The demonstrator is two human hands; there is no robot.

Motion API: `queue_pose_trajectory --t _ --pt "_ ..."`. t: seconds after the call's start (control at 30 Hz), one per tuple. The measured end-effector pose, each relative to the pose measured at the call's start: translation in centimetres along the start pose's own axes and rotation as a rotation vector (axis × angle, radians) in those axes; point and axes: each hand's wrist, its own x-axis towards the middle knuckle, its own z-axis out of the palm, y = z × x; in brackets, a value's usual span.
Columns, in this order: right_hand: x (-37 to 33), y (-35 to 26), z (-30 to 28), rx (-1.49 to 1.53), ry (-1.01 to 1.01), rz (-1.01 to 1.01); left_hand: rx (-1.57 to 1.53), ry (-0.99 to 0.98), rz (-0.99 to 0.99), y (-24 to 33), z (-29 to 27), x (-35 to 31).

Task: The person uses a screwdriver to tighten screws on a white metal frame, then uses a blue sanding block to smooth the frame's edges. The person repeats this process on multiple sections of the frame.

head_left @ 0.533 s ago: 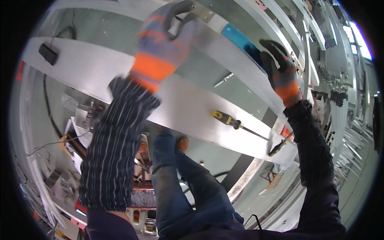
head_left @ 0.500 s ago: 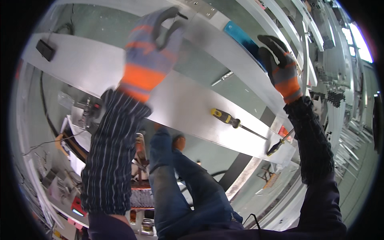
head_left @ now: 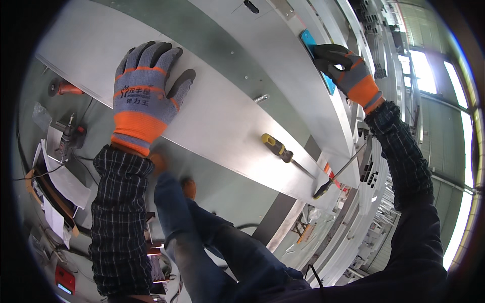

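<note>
My left hand, in a grey and orange work glove with dark fingertips, lies palm down with fingers spread on a long, pale metal panel. At the right, my gloved right hand is bent around a flat blue strip on a long metal profile. Blue shows on both sides of its fingers, while the middle is covered. A yellow and black screwdriver rests on the panel's right part. Another screwdriver with a dark handle lies by the panel's right end.
Below the panel on the left are an angle grinder, a cordless drill and loose cables. A red device sits at lower left. Between panel and profile lies a small metal piece. More pale profiles run along the right.
The view has turned. My left hand, blurred and farther right before, now rests flat toward the panel's left. My right hand has moved from the blue strip's near end onto its middle.
</note>
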Motion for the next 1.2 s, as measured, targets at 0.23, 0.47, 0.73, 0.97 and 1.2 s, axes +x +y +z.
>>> queue_pose_trajectory --t 0.23,0.47,0.73,0.97,1.2 --pt "0.8 -2.1 -1.3 0.082 -0.103 0.273 -0.035 0.043 0.013 0.4 0.5 -0.5" --pt "1.3 -2.5 -1.9 -0.103 -0.157 0.263 -0.045 0.148 0.038 0.0 2.1 -1.5" --pt "-0.1 -3.6 0.0 -0.058 -0.007 0.267 -0.031 0.171 -0.04 -0.4 3.4 -1.7" --pt "-1.0 -3.4 1.1 -0.048 0.035 0.223 0.029 0.173 -0.038 0.3 3.8 -1.4" --pt "-2.3 0.3 2.5 -0.122 0.197 -0.055 0.128 0.097 -0.086 0.2 2.1 -0.8"
